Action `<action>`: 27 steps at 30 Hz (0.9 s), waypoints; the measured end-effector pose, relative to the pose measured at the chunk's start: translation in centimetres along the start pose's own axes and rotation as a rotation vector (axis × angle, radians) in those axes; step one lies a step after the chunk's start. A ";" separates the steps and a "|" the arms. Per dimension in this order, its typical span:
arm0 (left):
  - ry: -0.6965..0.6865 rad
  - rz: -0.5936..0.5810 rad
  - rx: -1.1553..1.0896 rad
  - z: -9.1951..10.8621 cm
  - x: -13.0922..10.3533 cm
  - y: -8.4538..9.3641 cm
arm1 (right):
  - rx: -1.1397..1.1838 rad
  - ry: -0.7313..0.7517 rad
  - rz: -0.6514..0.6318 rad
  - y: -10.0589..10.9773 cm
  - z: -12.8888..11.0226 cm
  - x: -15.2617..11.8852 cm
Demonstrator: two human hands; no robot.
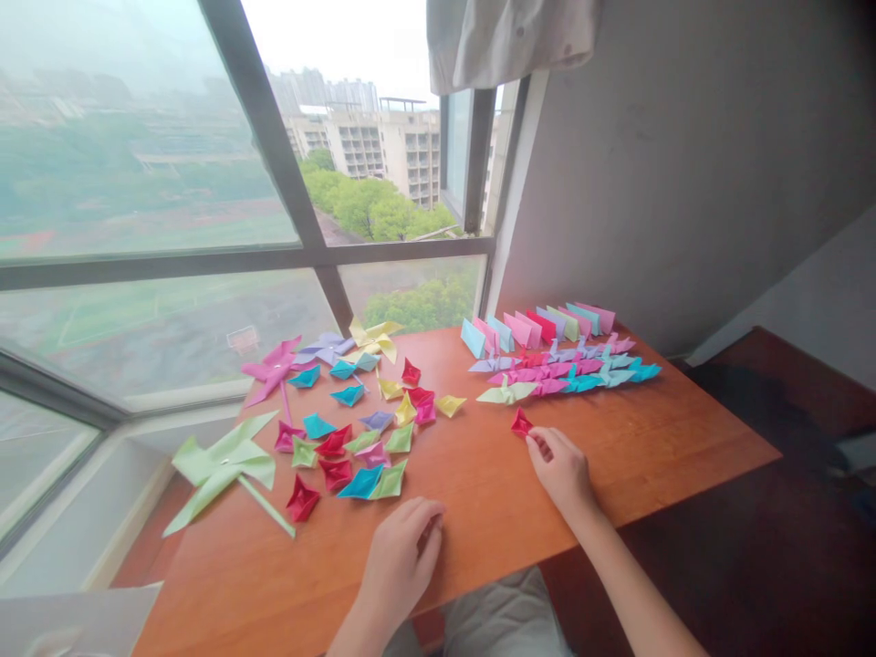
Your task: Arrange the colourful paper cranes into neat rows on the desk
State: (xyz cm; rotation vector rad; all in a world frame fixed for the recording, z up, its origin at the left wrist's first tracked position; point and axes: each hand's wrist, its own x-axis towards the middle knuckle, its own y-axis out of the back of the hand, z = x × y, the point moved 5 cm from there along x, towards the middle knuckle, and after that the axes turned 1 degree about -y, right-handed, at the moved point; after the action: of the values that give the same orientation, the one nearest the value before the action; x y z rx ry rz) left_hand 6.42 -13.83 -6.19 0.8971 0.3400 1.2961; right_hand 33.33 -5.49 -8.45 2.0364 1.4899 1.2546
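My right hand pinches the edge of a small red paper boat, which rests on the tabletop in front of the folded cranes. Near the table's front edge lies my left hand, fingers curled together, with no object visible in them. Several small paper boats in red, green, blue, yellow and purple are scattered beyond the left hand. Closest to it are a green boat, a blue boat and a dark red boat.
Rows of paper cranes stand at the right back, with upright folded cards behind them. Paper pinwheels, one of them green, lie at the left by the window. The wooden table ends at a right corner.
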 end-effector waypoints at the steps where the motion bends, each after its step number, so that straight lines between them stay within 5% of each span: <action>1: 0.002 -0.003 0.002 0.0 0.0 0.0 | 0.007 -0.006 -0.001 0.0 0.0 0.0; 15: 0.046 -0.050 0.004 -0.1 0.0 -0.3 | 0.018 0.014 -0.030 -0.1 0.2 0.1; 27: 0.024 -0.031 -0.002 -0.1 0.0 -0.3 | 0.024 0.094 0.065 0.2 -0.1 -0.5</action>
State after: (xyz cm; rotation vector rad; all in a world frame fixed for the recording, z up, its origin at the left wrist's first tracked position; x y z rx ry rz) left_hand 6.54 -13.85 -6.42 0.8717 0.3697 1.2792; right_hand 33.33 -6.04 -8.41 2.0838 1.4971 1.3814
